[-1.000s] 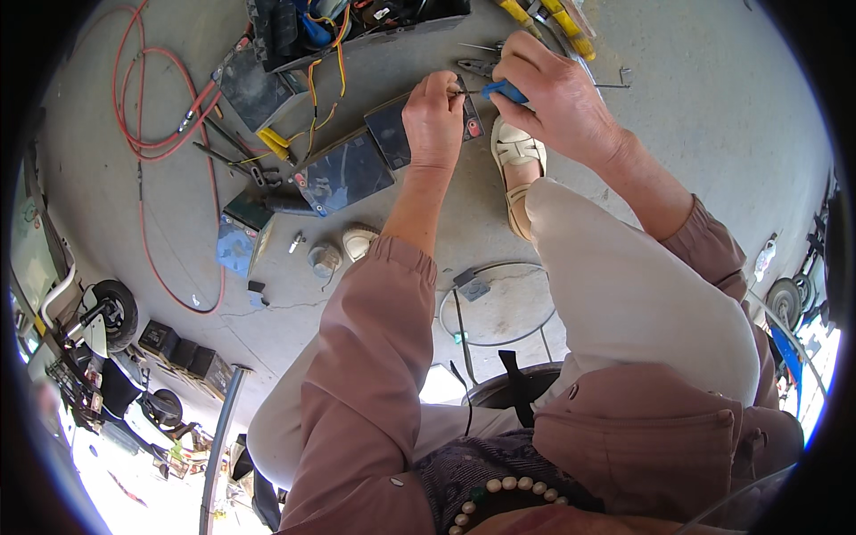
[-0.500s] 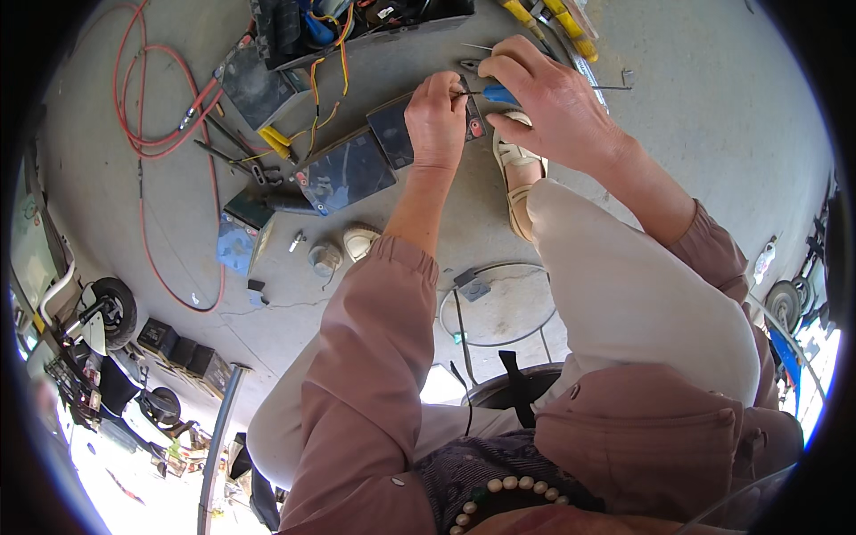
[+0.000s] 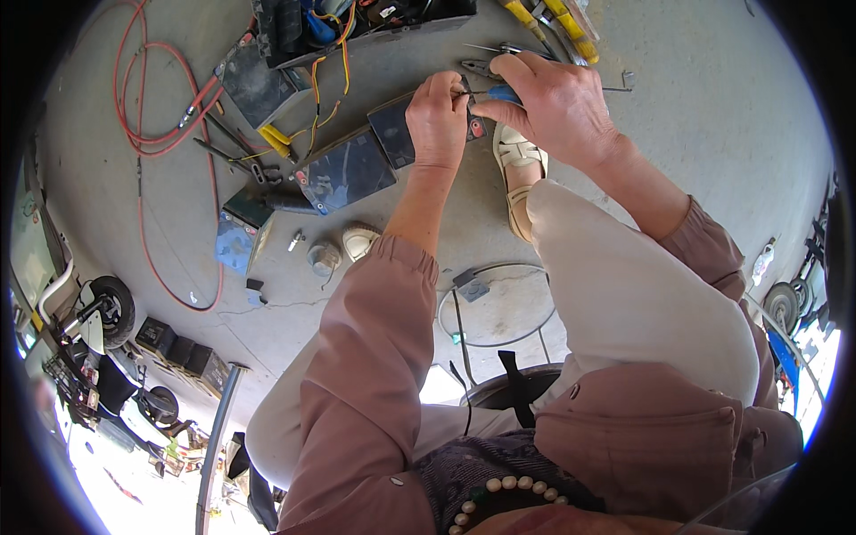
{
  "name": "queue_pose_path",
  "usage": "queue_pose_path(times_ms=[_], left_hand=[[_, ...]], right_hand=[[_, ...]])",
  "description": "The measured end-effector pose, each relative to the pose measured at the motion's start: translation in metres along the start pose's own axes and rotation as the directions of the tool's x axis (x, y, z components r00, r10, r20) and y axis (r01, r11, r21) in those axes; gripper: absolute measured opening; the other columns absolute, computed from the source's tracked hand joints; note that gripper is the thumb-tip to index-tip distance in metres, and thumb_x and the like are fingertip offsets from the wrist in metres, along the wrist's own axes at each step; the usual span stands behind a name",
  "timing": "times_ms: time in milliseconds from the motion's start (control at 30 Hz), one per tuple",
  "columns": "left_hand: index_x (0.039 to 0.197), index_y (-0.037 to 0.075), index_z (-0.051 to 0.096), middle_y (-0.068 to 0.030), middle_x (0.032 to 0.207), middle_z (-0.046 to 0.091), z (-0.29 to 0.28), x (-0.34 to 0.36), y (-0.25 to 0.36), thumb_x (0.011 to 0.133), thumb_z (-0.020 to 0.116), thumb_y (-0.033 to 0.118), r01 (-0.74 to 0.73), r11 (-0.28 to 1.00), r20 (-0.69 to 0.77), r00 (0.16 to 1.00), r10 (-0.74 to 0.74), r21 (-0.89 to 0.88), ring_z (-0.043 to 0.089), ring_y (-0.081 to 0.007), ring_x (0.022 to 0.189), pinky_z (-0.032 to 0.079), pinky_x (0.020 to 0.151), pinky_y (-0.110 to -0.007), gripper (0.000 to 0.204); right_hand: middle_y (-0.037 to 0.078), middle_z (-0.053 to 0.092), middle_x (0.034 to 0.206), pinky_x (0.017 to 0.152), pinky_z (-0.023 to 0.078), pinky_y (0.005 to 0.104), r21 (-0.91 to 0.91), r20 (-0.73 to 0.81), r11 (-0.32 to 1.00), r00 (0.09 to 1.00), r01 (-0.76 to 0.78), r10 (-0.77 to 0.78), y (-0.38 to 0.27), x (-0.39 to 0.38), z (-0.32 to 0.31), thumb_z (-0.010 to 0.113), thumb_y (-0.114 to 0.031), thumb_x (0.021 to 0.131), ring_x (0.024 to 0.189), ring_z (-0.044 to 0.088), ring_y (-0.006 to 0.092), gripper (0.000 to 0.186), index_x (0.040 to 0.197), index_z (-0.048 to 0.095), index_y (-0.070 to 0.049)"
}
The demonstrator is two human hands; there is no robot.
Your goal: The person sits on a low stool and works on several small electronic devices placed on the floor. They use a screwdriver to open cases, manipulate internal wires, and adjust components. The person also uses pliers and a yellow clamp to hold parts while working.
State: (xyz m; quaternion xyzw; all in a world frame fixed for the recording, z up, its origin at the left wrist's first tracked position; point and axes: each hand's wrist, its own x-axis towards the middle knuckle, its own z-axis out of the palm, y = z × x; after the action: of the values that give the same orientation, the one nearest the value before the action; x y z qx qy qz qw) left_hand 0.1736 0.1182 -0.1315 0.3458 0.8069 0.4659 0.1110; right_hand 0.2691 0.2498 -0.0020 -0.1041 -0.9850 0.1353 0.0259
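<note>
My right hand [image 3: 566,109] is closed around a screwdriver with a blue handle [image 3: 502,93], its thin shaft pointing left toward my other hand. My left hand [image 3: 436,122] pinches something small at the screwdriver's tip; the fingers hide what it is. Beneath the left hand lies a dark block-shaped battery [image 3: 390,131] with a red terminal patch at its right end. A second battery [image 3: 348,173], dusty and dark, sits just left of it. Pliers [image 3: 476,67] rest on the floor beyond the screwdriver, partly behind my right fingers.
A black box of wires and tools [image 3: 374,40] stands at the far side. Yellow-handled tools [image 3: 571,31] lie at far right. On the left are another battery [image 3: 259,87], a coiled red hose [image 3: 143,147] and a small metal cup [image 3: 324,259]. A round-topped stand [image 3: 495,308] is near my knees.
My right hand has turned on the screwdriver handle: its thumb has moved up against the handle and the fingers have shifted slightly right. My left hand has stayed almost still.
</note>
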Motion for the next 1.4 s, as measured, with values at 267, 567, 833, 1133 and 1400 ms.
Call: queue_pose_path(times_ms=[267, 567, 833, 1133, 1400], left_hand=[[0.093, 0.005, 0.061, -0.0074, 0.081, 0.066, 0.001, 0.000, -0.002, 0.068, 0.075, -0.006, -0.004, 1.000, 0.012, 1.000, 0.004, -0.011, 0.066, -0.0234, 0.072, 0.054, 0.065, -0.034, 0.031], [0.090, 0.006, 0.060, -0.0067, 0.082, 0.065, -0.005, -0.001, -0.002, 0.069, 0.075, -0.005, 0.104, 0.991, 0.022, 0.995, -0.102, -0.082, 0.065, -0.0241, 0.073, 0.053, 0.065, -0.035, 0.028], [0.090, 0.005, 0.060, -0.0067, 0.082, 0.063, 0.000, 0.002, 0.006, 0.071, 0.073, -0.006, 0.060, 0.995, 0.050, 0.997, -0.056, -0.079, 0.065, -0.0233, 0.071, 0.053, 0.064, -0.034, 0.026], [0.087, 0.004, 0.059, -0.0076, 0.080, 0.062, -0.004, 0.002, 0.004, 0.071, 0.071, -0.009, 0.035, 0.997, 0.034, 0.999, -0.032, -0.072, 0.064, -0.0227, 0.068, 0.053, 0.062, -0.033, 0.024], [0.084, 0.003, 0.060, -0.0088, 0.079, 0.061, -0.005, 0.001, 0.005, 0.072, 0.071, -0.009, 0.015, 0.996, 0.043, 0.999, -0.011, -0.091, 0.064, -0.0229, 0.065, 0.053, 0.060, -0.032, 0.020]], right_hand=[[0.009, 0.054, 0.091, 0.060, 0.053, 0.0350, 0.256, -0.090, 0.959, 0.991, 0.119, -0.099, 0.002, -0.003, 0.003, 0.069, -0.018, 0.084, 0.071, 0.064, 0.0279, 0.025, 0.104, 0.058, -0.007], [0.010, 0.070, 0.088, 0.070, 0.052, 0.0310, 0.500, -0.010, 0.736, 0.847, -0.456, 0.532, 0.090, -0.008, 0.020, 0.071, -0.021, 0.085, 0.075, 0.066, 0.0214, 0.021, 0.100, 0.069, -0.005], [0.007, 0.068, 0.108, 0.090, 0.048, 0.0338, 0.482, 0.032, 0.679, 0.785, -0.554, 0.618, 0.174, -0.031, 0.104, 0.075, -0.019, 0.079, 0.099, 0.061, 0.0222, 0.035, 0.112, 0.068, -0.011], [0.001, 0.060, 0.106, 0.089, 0.045, 0.0385, -0.037, 0.101, 0.997, 0.992, -0.066, 0.070, 0.107, -0.050, 0.105, 0.078, -0.019, 0.069, 0.108, 0.053, 0.0224, 0.043, 0.110, 0.064, -0.017], [0.004, 0.060, 0.100, 0.084, 0.049, 0.0379, -0.044, 0.104, 0.997, 0.992, -0.069, 0.073, 0.107, -0.055, 0.102, 0.070, -0.015, 0.078, 0.099, 0.060, 0.0248, 0.036, 0.113, 0.060, -0.011]])
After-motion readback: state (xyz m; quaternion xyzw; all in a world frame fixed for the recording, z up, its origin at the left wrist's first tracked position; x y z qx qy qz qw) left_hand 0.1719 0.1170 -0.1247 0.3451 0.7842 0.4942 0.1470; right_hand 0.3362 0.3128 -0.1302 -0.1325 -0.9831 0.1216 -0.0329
